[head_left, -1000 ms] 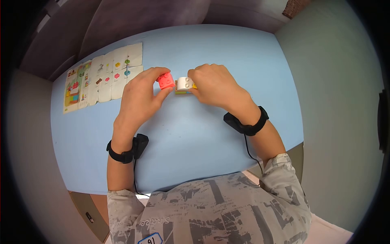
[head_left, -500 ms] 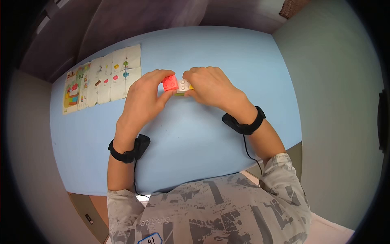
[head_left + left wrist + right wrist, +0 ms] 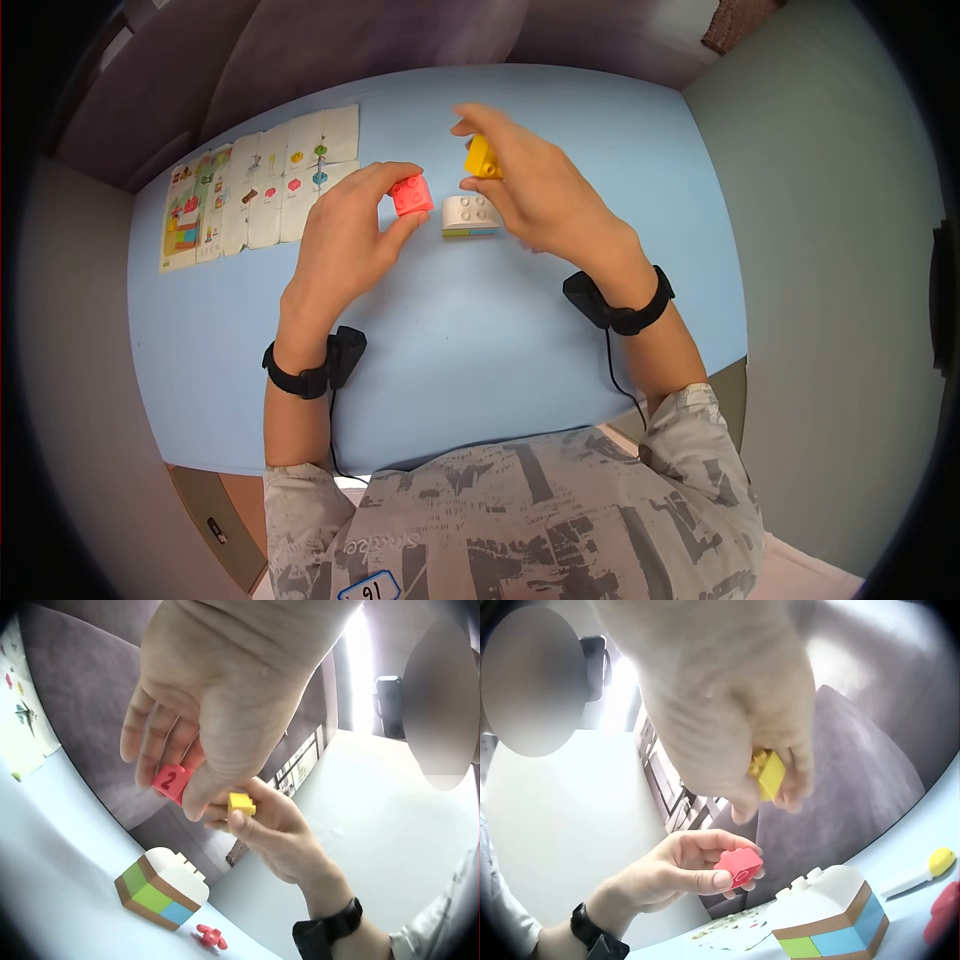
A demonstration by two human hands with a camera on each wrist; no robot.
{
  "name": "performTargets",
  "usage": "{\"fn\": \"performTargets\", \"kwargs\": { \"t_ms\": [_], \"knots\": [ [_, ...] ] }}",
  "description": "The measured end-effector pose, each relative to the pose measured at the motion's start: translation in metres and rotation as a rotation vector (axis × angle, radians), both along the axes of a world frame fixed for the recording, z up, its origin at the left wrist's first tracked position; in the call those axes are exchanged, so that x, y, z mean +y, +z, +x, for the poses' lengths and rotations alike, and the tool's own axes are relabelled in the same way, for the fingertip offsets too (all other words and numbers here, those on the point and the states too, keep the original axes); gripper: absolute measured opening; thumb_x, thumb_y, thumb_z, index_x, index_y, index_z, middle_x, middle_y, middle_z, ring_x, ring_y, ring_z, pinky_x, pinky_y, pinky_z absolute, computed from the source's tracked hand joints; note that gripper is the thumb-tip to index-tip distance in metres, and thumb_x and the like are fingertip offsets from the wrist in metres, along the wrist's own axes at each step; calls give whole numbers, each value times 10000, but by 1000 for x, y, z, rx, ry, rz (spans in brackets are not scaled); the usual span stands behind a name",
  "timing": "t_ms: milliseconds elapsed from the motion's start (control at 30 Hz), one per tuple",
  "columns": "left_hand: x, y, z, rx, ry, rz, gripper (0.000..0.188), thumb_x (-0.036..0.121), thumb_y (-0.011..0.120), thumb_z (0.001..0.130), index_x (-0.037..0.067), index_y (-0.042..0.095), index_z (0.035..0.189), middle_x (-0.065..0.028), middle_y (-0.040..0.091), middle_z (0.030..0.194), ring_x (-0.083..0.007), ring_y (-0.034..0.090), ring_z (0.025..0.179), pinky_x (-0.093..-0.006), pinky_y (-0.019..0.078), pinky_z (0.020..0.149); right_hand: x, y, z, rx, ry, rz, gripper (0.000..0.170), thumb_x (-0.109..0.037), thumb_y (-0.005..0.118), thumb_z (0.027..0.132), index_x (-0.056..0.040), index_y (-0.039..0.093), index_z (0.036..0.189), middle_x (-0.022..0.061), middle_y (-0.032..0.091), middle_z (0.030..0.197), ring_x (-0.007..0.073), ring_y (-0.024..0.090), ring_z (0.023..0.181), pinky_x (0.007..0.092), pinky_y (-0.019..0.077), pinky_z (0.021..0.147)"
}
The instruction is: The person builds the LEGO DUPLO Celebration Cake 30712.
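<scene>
The left hand [image 3: 346, 232] pinches a red brick [image 3: 411, 195] between thumb and fingers; in the left wrist view the red brick [image 3: 172, 781] bears a "2". Raised to the right and farther back, the right hand [image 3: 548, 188] holds a yellow brick [image 3: 481, 157], also seen in the right wrist view as a yellow block [image 3: 769, 777]. Between and below the hands, a block stack stands on the table, its white rounded top [image 3: 468, 211] studded. Brown, green and blue layers [image 3: 155, 898] lie under that top. Neither hand touches the stack.
A creased picture sheet [image 3: 262, 190] lies at the table's back left. In the right wrist view, a white stick with a yellow end [image 3: 940, 862] and a red piece [image 3: 943, 913] lie beyond the stack. The left wrist view shows a small red piece [image 3: 211, 937] beside it.
The right hand has lifted from the white-topped stack, up and away with the yellow brick. The left hand moved in over the stack with the red brick, then back left.
</scene>
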State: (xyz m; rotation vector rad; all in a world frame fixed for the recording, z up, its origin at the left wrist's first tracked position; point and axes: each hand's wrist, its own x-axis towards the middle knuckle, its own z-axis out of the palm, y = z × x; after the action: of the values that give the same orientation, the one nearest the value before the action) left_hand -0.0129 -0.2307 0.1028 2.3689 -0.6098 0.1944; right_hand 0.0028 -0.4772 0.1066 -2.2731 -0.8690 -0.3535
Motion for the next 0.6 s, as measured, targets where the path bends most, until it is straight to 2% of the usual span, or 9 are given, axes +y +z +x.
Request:
{"fn": "performTargets", "kwargs": {
  "t_ms": [33, 133, 233, 333, 433, 533, 600],
  "knots": [
    [-1, 1, 1, -2, 2, 0, 376, 173, 832, 927, 41, 742, 1267, -133, 781, 1185, -312, 729, 1014, -404, 582, 877, -2, -4, 1, -44, 21, -13, 610, -62, 741, 983, 31, 492, 1532, 239, 704, 1263, 441, 698, 1126, 467, 577, 962],
    [-4, 2, 1, 12, 9, -10, 374, 176, 832, 929, 42, 744, 1266, -133, 782, 1183, -310, 731, 1012, -404, 582, 876, -1, -20, -6, 125, 90, -220, 585, 94, 674, 897, 88, 501, 1455, 272, 706, 1194, 444, 697, 1061, 523, 577, 935],
    [-1, -5, 2, -25, 2, -33, 374, 179, 836, 927, 44, 746, 1264, -127, 785, 1171, -305, 728, 989, -398, 578, 861, 6, -17, -8, 259, 70, -329, 549, 96, 675, 863, 128, 513, 1387, 288, 715, 1097, 451, 710, 976, 528, 582, 852],
    [-1, -7, 1, -37, 9, -18, 376, 180, 840, 924, 46, 748, 1263, -119, 788, 1168, -295, 722, 967, -389, 572, 840, 11, -12, -4, 350, 77, -345, 452, 71, 691, 824, 127, 556, 1252, 290, 715, 1018, 450, 716, 914, 531, 572, 778],
    [-2, -3, 0, -17, 26, -10, 380, 182, 843, 922, 48, 748, 1264, -115, 789, 1175, -286, 717, 955, -382, 567, 829, 18, -8, 1, 451, 67, -510, 511, 18, 708, 900, 107, 545, 1376, 268, 711, 1080, 466, 700, 960, 527, 560, 813],
    [1, -4, 1, -22, 34, -7, 379, 183, 843, 922, 53, 748, 1266, -113, 790, 1184, -281, 716, 956, -378, 566, 825, 18, -18, 2, 403, 90, -513, 451, 39, 691, 886, 91, 563, 1316, 254, 682, 1110, 460, 690, 956, 536, 558, 814],
    [1, -5, 0, -26, 32, -10, 376, 177, 840, 922, 57, 748, 1267, -110, 789, 1181, -278, 713, 952, -376, 564, 820, 18, -29, -4, 323, 81, -451, 387, 46, 667, 832, 84, 585, 1208, 259, 680, 1110, 430, 694, 962, 515, 568, 821]
  ]
}}
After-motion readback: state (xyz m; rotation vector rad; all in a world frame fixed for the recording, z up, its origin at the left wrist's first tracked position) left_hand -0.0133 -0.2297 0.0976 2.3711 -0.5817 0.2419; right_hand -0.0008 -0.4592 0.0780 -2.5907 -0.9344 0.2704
